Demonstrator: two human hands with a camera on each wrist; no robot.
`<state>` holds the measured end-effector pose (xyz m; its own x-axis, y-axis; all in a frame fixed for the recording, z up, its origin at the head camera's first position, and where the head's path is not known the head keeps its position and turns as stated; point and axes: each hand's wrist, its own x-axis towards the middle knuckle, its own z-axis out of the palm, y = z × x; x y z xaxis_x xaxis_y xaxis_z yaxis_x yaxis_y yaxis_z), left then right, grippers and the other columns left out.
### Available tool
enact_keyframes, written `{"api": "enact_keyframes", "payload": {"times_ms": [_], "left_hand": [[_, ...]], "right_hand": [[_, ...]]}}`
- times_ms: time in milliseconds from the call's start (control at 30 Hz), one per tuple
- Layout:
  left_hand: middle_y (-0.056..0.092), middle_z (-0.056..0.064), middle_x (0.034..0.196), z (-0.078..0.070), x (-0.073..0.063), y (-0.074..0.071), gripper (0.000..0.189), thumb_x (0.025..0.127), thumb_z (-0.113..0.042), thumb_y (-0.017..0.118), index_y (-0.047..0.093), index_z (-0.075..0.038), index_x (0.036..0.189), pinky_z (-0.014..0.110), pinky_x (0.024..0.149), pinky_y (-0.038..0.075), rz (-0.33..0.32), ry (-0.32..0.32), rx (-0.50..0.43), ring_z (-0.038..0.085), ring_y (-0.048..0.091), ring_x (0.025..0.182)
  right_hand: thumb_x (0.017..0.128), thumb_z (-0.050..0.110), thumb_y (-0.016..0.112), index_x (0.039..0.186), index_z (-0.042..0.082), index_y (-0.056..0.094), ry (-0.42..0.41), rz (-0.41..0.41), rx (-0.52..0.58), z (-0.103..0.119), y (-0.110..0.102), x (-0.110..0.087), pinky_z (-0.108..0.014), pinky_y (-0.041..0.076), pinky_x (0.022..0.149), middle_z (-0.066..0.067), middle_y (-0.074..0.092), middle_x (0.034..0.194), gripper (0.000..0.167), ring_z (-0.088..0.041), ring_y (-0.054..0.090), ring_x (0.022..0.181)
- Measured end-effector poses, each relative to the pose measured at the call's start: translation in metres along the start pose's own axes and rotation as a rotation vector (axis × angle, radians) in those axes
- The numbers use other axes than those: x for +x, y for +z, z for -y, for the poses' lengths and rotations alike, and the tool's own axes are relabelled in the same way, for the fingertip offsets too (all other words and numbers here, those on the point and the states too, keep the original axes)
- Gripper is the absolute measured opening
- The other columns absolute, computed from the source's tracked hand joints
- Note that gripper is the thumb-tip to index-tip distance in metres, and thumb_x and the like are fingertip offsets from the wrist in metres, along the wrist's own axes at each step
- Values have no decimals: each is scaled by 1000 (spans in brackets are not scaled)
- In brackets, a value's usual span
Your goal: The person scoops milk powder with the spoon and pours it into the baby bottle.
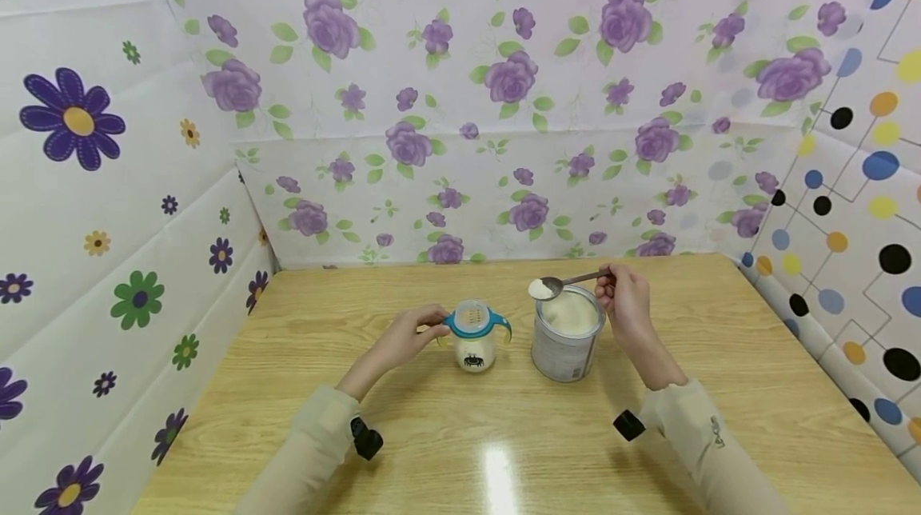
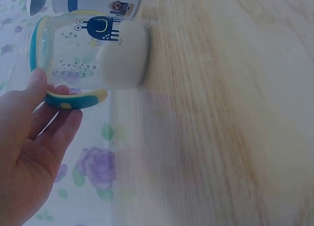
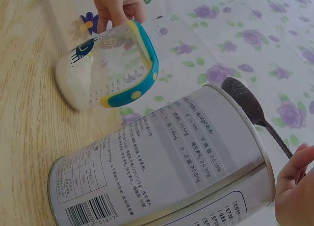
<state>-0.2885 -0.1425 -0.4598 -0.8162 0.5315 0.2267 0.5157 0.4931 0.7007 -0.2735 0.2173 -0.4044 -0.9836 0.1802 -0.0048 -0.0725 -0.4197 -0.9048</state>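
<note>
A clear baby bottle (image 1: 473, 345) with a blue-and-yellow two-handled collar stands upright on the table, white powder in its lower part. My left hand (image 1: 412, 334) pinches its left handle (image 2: 73, 99) between thumb and fingers. Just right of the bottle is an open milk powder tin (image 1: 563, 351), filled with pale powder. My right hand (image 1: 627, 301) grips the end of a dark spoon (image 1: 552, 286). The spoon's bowl, heaped with white powder, is over the tin's left rim. In the right wrist view only the underside of the spoon's bowl (image 3: 241, 96) shows.
The wooden table (image 1: 460, 427) reaches back to a white cloth wall (image 1: 460, 179) with purple roses. Patterned cloth walls also stand at left and right. Each wrist wears a small black camera, such as the left wrist camera (image 1: 367, 439).
</note>
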Motion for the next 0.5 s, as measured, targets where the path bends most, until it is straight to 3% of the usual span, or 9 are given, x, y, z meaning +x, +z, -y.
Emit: {"api": "enact_keyframes", "payload": {"times_ms": [500], "left_hand": [[71, 3, 107, 0, 0, -1, 16, 96, -26, 59, 66, -19, 109, 39, 87, 56, 3, -2, -3, 22, 67, 104]], "right_hand": [[103, 10, 35, 88, 4, 55, -29, -17, -24, 0, 12, 0, -11, 39, 41, 4, 53, 62, 26, -3, 50, 48]]}}
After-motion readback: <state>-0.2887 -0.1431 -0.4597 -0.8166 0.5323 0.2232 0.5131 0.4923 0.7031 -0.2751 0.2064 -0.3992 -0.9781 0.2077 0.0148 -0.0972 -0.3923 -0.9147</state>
